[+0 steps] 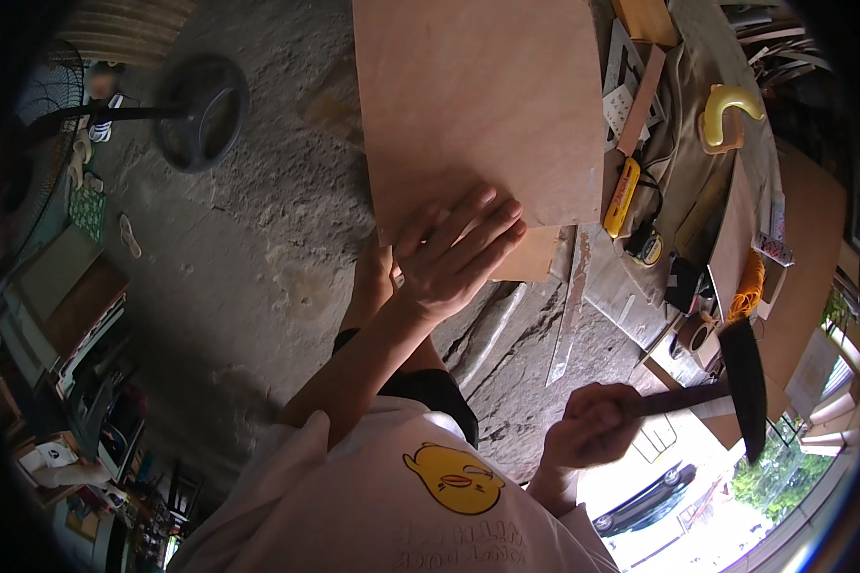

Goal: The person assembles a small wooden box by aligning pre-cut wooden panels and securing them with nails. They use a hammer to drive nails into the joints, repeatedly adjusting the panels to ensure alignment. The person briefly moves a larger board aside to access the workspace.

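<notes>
My left hand (449,258) presses on the near edge of a large reddish-brown wooden board (483,105), its fingers stretched out and lying flat. Beneath that edge a smaller piece of light brown board (527,256) sticks out. My right hand (597,425) is closed round the handle of a hammer (743,392), held off to the right with its dark head outward. The hammer is well apart from the board. Part of what supports the board is hidden under it.
Right of the board lie a yellow utility knife (622,198), a tape measure (644,250), a long thin strip (569,306) and a yellow curved handle (733,105). Orange cord (747,286) hangs farther right. A round black stand base (201,113) rests on the rough floor at left.
</notes>
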Tool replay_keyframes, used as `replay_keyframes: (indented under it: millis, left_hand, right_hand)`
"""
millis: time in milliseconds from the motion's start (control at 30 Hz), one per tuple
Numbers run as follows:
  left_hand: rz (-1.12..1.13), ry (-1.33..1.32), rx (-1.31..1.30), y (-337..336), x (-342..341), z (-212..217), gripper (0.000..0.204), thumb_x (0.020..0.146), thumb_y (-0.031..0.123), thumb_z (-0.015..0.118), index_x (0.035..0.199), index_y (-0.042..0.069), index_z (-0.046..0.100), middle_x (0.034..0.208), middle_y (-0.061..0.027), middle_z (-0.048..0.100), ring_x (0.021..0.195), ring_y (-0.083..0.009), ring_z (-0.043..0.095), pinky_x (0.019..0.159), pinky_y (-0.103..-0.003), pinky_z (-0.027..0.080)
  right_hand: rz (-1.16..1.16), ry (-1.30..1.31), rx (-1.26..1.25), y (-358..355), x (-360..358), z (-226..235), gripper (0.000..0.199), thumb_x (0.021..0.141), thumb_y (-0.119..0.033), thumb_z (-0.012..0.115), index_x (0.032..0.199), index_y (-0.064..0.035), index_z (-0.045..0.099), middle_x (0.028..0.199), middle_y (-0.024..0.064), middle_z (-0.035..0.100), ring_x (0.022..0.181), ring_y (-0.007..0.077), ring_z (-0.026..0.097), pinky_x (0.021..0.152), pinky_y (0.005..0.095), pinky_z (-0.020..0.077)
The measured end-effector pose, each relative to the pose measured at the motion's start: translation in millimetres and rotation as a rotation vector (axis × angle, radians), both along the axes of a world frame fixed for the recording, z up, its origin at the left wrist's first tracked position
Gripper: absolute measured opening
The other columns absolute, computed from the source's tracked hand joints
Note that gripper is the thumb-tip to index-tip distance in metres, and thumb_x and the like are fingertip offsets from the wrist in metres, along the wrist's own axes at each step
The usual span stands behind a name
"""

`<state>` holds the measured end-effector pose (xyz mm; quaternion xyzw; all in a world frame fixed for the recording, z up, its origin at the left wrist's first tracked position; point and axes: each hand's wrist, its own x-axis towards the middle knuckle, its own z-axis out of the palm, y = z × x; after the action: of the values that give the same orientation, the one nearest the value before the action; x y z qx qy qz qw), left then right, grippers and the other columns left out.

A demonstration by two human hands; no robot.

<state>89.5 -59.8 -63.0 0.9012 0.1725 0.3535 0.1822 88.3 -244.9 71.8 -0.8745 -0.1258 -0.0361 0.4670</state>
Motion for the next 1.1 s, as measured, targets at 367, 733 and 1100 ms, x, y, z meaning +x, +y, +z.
replay_keyframes:
  millis: [367, 733, 1100]
  left_hand:
    - [-0.008, -0.071, 0.064, 2.9, 2.1, -9.9, 0.015, 0.1, 0.03, 0.062, 0.104, 0.032, 0.076, 0.119, 0.0167, 0.074, 0.12, -0.0066, 0.065, 0.106, -0.031, 0.034]
    - [-0.026, -0.106, 0.092, 5.0, 3.1, -15.7, 0.017, 0.101, 0.031, 0.06, 0.105, 0.031, 0.076, 0.12, 0.0158, 0.074, 0.118, -0.0075, 0.066, 0.102, -0.031, 0.036]
    - [-0.024, -0.06, 0.075, 0.5, -2.7, -11.5, 0.009, 0.095, 0.024, 0.071, 0.1, 0.03, 0.076, 0.117, 0.0138, 0.076, 0.119, -0.0095, 0.067, 0.111, -0.034, 0.03]
  right_hand:
    - [0.13, -0.127, 0.038, -17.0, -0.1, -17.8, 0.034, 0.109, -0.033, 0.043, 0.091, -0.0057, 0.049, 0.062, 0.0018, 0.047, 0.047, 0.0068, 0.04, 0.043, 0.0228, 0.0279]
    - [0.259, 0.146, -0.535, -5.5, 9.0, -32.8, 0.024, 0.103, -0.014, 0.055, 0.084, -0.0011, 0.051, 0.058, 0.0066, 0.048, 0.041, 0.0141, 0.044, 0.039, 0.0311, 0.0351]
    - [0.211, 0.147, -0.528, 1.4, 11.3, -4.4, 0.015, 0.102, -0.009, 0.056, 0.09, -0.0002, 0.058, 0.061, 0.0136, 0.061, 0.048, 0.028, 0.064, 0.043, 0.0378, 0.0441]
